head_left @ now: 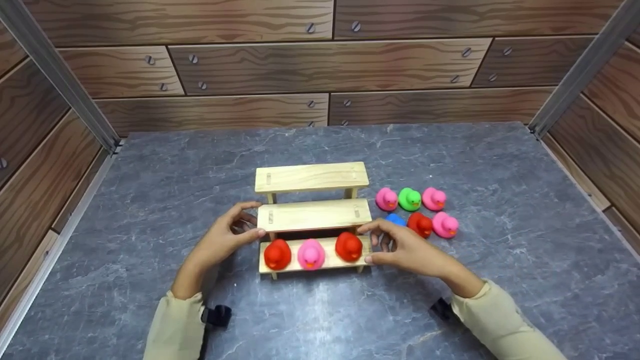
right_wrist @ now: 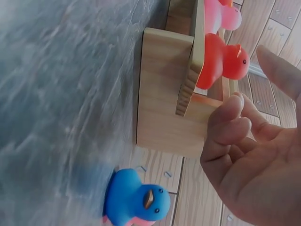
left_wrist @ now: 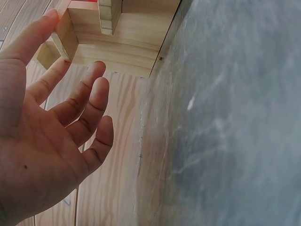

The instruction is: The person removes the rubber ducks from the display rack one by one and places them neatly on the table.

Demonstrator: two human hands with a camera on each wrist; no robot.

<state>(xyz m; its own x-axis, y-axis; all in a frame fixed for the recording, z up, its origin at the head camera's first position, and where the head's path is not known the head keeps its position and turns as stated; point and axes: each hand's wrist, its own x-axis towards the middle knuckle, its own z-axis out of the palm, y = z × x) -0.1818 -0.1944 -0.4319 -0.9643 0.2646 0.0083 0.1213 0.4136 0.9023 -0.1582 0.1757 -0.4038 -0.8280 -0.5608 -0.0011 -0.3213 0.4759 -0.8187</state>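
Note:
A three-step wooden stand sits mid-table. Its lowest step carries a red rubber duck, a pink rubber duck and another red rubber duck. At the left end of the middle step, my left hand pinches the board's edges between thumb and index finger; its other fingers hang free. My right hand is at the stand's right end, index fingertip right at the step, thumb apart beside the right red duck, other fingers loosely bent. Neither hand holds a duck.
Right of the stand are pink, green and pink ducks in a back row. In front are a blue duck, partly hidden in the head view, a red and a pink one. Wood-patterned walls enclose the table.

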